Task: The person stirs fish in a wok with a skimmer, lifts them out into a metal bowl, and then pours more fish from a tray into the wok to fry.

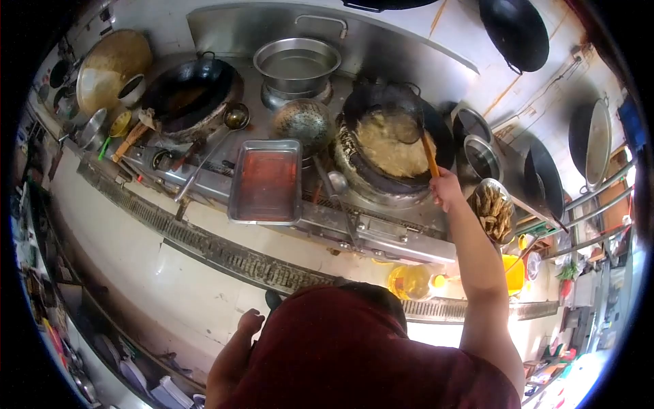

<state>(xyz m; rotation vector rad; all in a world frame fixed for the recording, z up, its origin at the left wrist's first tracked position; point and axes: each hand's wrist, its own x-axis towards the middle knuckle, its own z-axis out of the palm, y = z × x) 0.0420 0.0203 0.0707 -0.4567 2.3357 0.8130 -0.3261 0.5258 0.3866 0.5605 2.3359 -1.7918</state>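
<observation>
My right hand (446, 189) is wrapped around the wooden handle of a round dark skimmer (402, 112). The skimmer's head is over the far part of a large wok (443, 136), blurred by steam. Pale, bubbling oil (395, 153) fills the wok's middle; any food under the bubbles cannot be made out. Just right of my right hand stands a metal bowl of browned fried pieces (492, 211). My left hand (251, 322) hangs low beside my body, away from the stove, with nothing visible in it and its fingers loosely bent apart.
On the stove are a rectangular tray of reddish liquid (266, 180), a perforated strainer (303, 126), a metal basin of water (298, 63) and a second wok (187, 95). A ladle (236, 116) lies left of the tray. Below the counter stands a yellow oil jug (411, 281).
</observation>
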